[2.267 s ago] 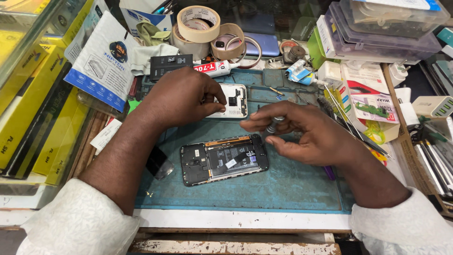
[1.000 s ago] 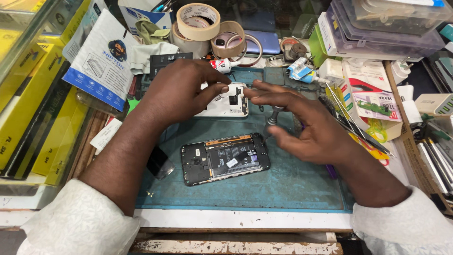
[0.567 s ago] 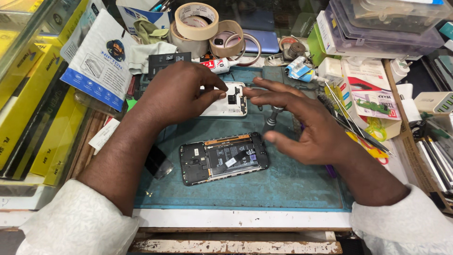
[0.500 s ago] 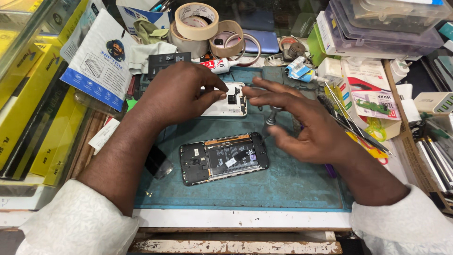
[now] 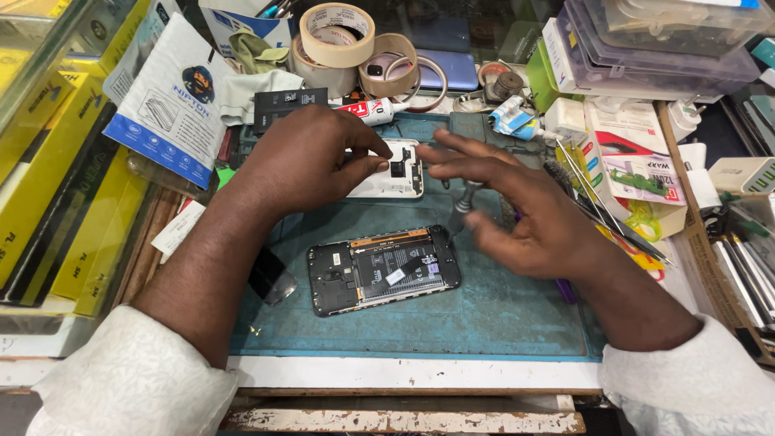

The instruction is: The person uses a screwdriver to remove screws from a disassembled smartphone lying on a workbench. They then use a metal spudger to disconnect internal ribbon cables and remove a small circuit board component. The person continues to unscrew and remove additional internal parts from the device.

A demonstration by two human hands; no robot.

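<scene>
White plastic, a phone back cover (image 5: 393, 169), sits pinched under my left hand (image 5: 311, 157), thumb and fingers (image 5: 373, 145) closed on its near end; my right hand (image 5: 525, 210) hovers beside it, fingers (image 5: 452, 153) spread, holding nothing; the opened black phone (image 5: 383, 268) lies nearer me on the teal mat (image 5: 500, 315), counter cluttered with tape rolls (image 5: 337, 34).

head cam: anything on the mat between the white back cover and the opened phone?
Nothing there. In the head view, only bare teal mat separates the white back cover from the opened phone. The left hand pinches the cover; the right hand hovers to the right.
</scene>
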